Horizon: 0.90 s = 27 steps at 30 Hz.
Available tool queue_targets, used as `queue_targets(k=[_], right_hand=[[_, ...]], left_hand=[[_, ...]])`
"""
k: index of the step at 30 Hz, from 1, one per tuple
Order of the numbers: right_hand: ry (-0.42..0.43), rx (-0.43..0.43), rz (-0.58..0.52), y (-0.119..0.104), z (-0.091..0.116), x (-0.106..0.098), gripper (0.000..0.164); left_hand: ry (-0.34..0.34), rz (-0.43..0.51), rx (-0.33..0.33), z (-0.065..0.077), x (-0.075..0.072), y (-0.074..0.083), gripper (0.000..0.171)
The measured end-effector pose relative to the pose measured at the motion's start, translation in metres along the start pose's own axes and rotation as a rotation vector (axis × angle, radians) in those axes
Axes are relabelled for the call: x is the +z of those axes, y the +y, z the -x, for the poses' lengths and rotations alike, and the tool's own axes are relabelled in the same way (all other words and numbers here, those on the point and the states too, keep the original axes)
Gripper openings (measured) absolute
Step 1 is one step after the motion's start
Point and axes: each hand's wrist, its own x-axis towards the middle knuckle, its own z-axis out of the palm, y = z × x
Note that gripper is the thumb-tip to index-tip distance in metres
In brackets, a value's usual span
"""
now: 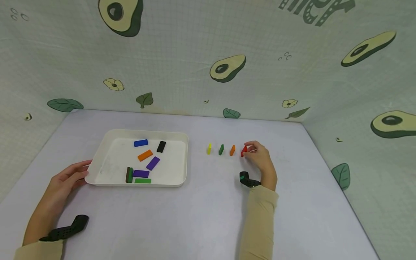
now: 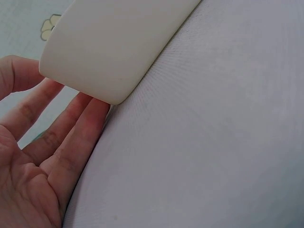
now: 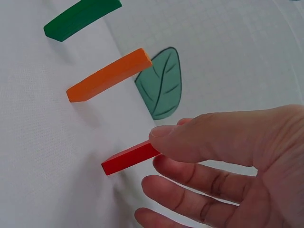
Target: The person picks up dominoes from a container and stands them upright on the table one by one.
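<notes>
My right hand (image 1: 259, 157) pinches a red domino block (image 3: 128, 158) near its top, between thumb and fingers. The block stands upright at the right end of a spaced row. Left of it stand an orange domino (image 1: 232, 150), a green domino (image 1: 221, 149) and a yellow domino (image 1: 209, 148). My left hand (image 1: 67, 177) touches the left end of the white tray (image 1: 107, 135) with fairly straight fingers. In the left wrist view, fingertips (image 2: 97, 107) lie against the tray's outer wall, low by the table.
Inside the tray lie several loose dominoes, among them a blue one (image 1: 141, 143), a black one (image 1: 161, 146) and an orange one (image 1: 145, 155). Purple, green and brown ones sit near its front wall. An avocado-print cloth (image 1: 182, 90) rises behind the white table (image 1: 201, 216).
</notes>
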Motion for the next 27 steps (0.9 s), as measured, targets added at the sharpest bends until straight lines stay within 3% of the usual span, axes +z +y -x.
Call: queue_targets(k=[10, 18, 27], right_hand=[[0.014, -0.026, -0.039, -0.01, 0.006, -0.008, 0.042], [0.056, -0.219, -0.086, -0.039, 0.014, -0.005, 0.04], [0.002, -0.358, -0.081, -0.075, 0.025, 0.007, 0.041]], left_hand=[[-0.024, 0.029, 0.036, -0.001, 0.001, 0.002, 0.035], [-0.007, 0.011, 0.03, 0.0, 0.0, 0.002, 0.034], [-0.01, 0.005, 0.056, 0.0, 0.002, 0.003, 0.034]])
